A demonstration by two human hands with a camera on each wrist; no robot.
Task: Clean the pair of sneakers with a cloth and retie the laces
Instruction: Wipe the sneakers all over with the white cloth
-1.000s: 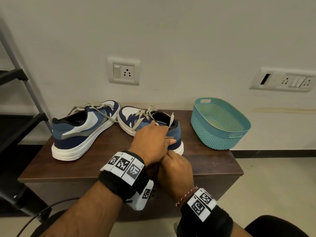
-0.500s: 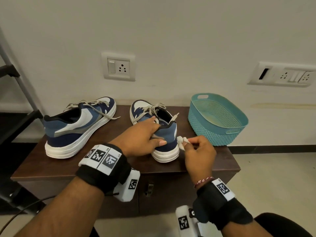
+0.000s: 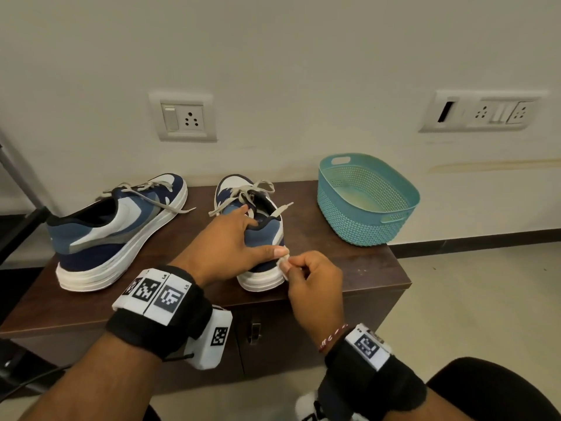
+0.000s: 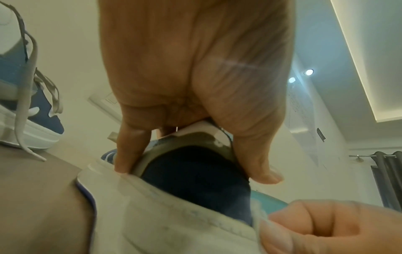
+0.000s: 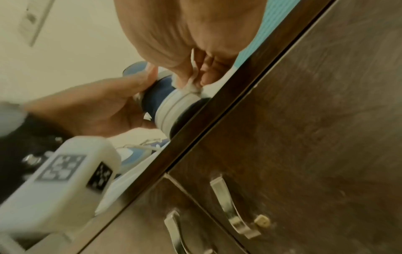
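Note:
Two blue-and-white sneakers stand on a dark wooden cabinet (image 3: 349, 268). The left sneaker (image 3: 115, 229) lies side-on with loose laces. The right sneaker (image 3: 267, 232) has its heel toward me and its laces hang untied. My left hand (image 3: 233, 238) grips that heel, fingers over the collar and thumb (image 3: 273, 252) along the back; the left wrist view shows this grip on the heel (image 4: 195, 180). My right hand (image 3: 309, 278) pinches a small white cloth (image 3: 283, 264) against the white sole at the heel. In the right wrist view the cloth (image 5: 191, 88) touches the sole (image 5: 174, 106).
A teal perforated basket (image 3: 391, 220) sits at the cabinet's right end, close to the wall. Wall sockets (image 3: 183, 117) are above. Metal door handles (image 5: 234, 206) are on the cabinet front. A dark rack (image 3: 18, 226) stands at left.
The right sneaker has been turned so its heel faces me. My right hand came out from under the left with the cloth and brought it to the heel sole.

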